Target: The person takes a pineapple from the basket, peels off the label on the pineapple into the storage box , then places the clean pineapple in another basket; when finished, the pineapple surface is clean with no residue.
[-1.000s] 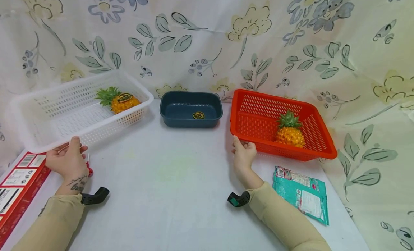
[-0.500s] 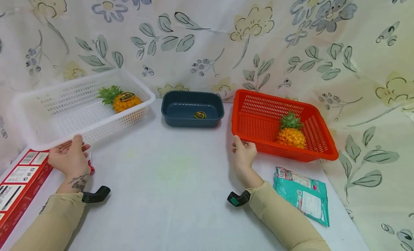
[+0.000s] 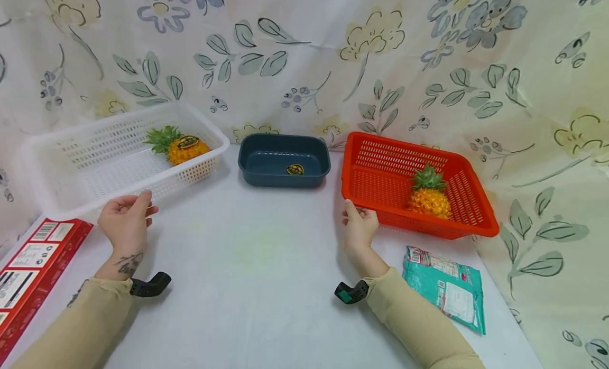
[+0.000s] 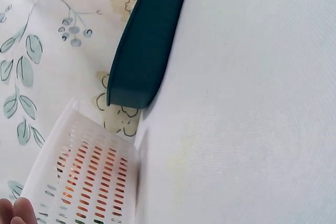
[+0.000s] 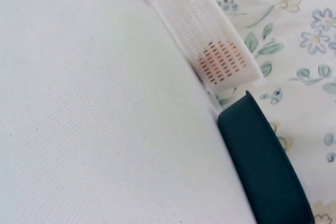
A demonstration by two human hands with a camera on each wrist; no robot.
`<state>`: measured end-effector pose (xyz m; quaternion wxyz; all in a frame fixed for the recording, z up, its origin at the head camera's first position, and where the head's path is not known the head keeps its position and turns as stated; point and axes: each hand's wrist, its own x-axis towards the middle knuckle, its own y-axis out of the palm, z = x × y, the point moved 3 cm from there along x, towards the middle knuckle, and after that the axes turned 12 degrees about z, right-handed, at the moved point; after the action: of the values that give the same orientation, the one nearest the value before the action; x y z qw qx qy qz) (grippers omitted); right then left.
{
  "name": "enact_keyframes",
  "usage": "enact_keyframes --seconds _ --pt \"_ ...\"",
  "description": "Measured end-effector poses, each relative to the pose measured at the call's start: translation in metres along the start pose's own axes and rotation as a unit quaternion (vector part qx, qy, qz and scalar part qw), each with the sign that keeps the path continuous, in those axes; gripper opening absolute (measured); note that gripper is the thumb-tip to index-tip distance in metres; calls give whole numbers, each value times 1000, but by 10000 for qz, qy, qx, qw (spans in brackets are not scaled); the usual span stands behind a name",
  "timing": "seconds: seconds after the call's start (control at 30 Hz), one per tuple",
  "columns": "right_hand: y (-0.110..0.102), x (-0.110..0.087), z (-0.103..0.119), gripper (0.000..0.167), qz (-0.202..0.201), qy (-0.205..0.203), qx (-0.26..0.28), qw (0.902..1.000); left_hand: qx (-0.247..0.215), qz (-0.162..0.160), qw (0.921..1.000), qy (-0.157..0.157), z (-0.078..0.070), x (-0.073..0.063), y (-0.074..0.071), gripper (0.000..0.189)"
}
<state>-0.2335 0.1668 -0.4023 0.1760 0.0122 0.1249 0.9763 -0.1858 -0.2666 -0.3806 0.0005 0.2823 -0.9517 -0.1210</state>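
Note:
My left hand (image 3: 125,223), thumb up and fingers loosely curled, overlaps the front wall of the white plastic basket (image 3: 71,205). In the left wrist view, its fingertips (image 4: 23,212) appear beside the basket's rim. A small pineapple (image 3: 185,149) with a dark label lies inside at the basket's right end. On the other side, my right hand (image 3: 362,229) is at the front left corner of the red plastic basket (image 3: 376,200), thumb tip right at the rim and fingers loosely curled. Another small pineapple (image 3: 430,200) lies in the red basket. Nothing shows held in either hand.
Between the baskets, a dark teal tray (image 3: 266,178) with a yellow and black sticker stands against the floral cloth (image 3: 304,57). A red and white box (image 3: 35,263) lies at the left edge. A turquoise packet (image 3: 442,284) lies right of my right forearm.
My left hand has moved right along the front of the white basket, away from its near left corner. The right hand, both baskets and the tray have stayed in place.

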Motion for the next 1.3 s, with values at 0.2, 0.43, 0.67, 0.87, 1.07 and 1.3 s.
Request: enact_keyframes --seconds 0.2,0.43,0.67,0.87,1.07,1.3 --pt "1 1 2 16 -35 8 43 10000 299 313 9988 229 -19 2 14 26" --pt "1 2 2 16 -45 86 -38 9999 581 684 9900 1090 -60 10 38 20" --pt "1 3 2 17 -138 121 -45 9998 1801 1238 9625 1607 -109 25 69 19" --pt "1 3 2 16 -166 145 15 9998 3768 2215 8942 964 -130 49 97 56" --pt "2 2 1 15 -163 115 58 9998 5532 2775 7848 331 -137 73 119 100" --pt "4 0 2 16 -214 67 93 9997 6413 3134 7001 -186 -135 99 132 112"
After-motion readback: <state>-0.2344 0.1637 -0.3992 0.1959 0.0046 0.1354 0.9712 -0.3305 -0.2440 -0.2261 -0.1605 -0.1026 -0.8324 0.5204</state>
